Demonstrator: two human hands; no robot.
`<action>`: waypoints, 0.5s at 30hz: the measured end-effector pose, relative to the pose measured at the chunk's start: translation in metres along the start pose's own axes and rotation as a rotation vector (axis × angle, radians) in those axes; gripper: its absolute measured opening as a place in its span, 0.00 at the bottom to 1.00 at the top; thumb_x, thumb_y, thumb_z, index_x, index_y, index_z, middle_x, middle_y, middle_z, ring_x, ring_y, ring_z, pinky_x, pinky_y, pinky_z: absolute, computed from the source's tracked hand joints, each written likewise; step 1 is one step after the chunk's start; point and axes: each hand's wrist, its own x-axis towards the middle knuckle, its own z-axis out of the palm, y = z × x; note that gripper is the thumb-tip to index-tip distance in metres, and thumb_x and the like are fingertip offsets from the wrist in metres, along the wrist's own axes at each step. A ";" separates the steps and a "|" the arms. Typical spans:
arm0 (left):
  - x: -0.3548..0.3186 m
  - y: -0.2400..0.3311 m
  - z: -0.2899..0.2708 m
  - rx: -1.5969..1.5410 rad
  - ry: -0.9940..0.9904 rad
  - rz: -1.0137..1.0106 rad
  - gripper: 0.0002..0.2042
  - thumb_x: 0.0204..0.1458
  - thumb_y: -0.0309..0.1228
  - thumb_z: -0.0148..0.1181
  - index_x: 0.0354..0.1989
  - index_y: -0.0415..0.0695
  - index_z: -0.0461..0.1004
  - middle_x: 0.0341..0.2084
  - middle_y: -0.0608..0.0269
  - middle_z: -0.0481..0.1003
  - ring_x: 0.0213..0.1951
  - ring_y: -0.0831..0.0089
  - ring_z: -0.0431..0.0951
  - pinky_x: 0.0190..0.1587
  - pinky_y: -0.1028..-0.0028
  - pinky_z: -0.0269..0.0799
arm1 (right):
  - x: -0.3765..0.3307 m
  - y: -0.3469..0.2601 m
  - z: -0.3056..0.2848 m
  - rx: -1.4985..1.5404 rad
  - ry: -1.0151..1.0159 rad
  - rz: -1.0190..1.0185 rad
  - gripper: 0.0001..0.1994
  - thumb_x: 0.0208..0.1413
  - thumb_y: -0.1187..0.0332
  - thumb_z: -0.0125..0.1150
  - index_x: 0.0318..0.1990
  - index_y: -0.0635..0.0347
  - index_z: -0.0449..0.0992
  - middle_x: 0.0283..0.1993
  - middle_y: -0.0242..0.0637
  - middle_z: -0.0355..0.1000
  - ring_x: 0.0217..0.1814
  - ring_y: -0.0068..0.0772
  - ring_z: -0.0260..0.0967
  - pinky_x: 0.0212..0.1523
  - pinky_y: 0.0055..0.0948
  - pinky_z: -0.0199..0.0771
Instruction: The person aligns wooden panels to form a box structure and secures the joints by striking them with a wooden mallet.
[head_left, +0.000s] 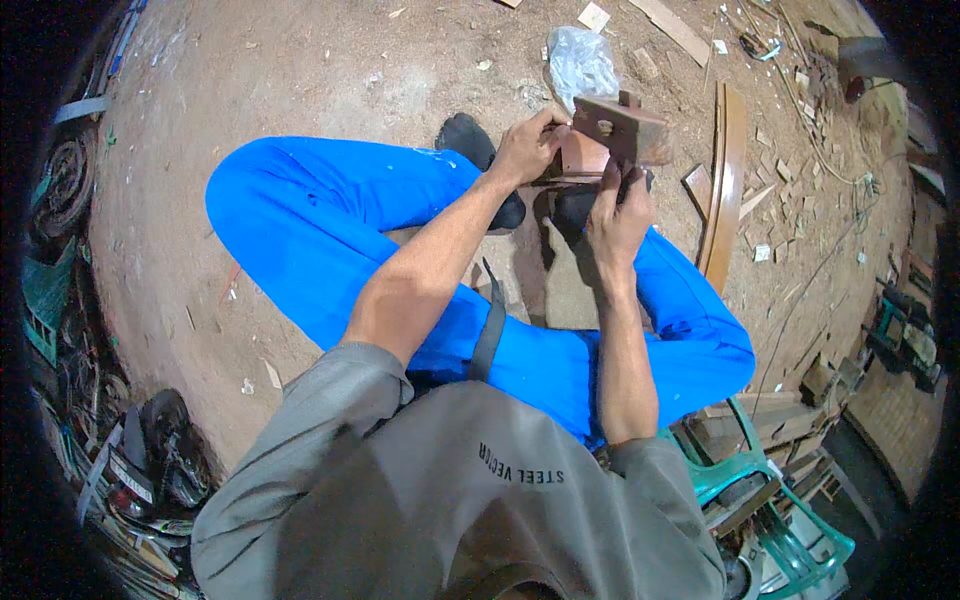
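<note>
A dirt floor (300,70) strewn with wood scraps spreads wide and bare on the left. A curved plank (727,180) lies just right of the knees. Over the feet, a wooden block (620,125) with a drilled hole partly hides its lower pieces. The left hand (525,148) grips its near end; the right hand (620,215) curls beneath, fingertips hidden.

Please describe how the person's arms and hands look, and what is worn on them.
Both forearms are bare. The left hand and right hand wear no gloves, and no watch or ring is visible. Grey sleeves are pushed up to about the elbows.
</note>
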 end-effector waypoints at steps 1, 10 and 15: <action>0.000 -0.003 0.001 0.000 0.001 0.005 0.14 0.57 0.33 0.60 0.51 0.47 0.72 0.45 0.52 0.79 0.49 0.56 0.79 0.50 0.65 0.73 | 0.000 0.000 0.001 0.020 -0.004 -0.001 0.09 0.60 0.74 0.51 0.42 0.72 0.72 0.35 0.62 0.74 0.38 0.64 0.74 0.36 0.49 0.72; 0.004 -0.013 0.006 -0.143 0.090 0.115 0.14 0.58 0.31 0.60 0.51 0.46 0.71 0.43 0.54 0.80 0.50 0.61 0.80 0.51 0.65 0.75 | 0.002 -0.004 0.004 0.032 0.027 0.005 0.07 0.62 0.74 0.51 0.41 0.70 0.72 0.36 0.58 0.75 0.37 0.62 0.74 0.36 0.48 0.70; -0.001 -0.008 0.006 -0.015 0.118 0.002 0.12 0.58 0.32 0.59 0.49 0.45 0.74 0.42 0.52 0.80 0.48 0.59 0.81 0.48 0.66 0.75 | 0.007 -0.003 0.002 -0.179 -0.226 0.224 0.10 0.62 0.73 0.51 0.45 0.72 0.72 0.40 0.62 0.75 0.44 0.62 0.75 0.40 0.47 0.72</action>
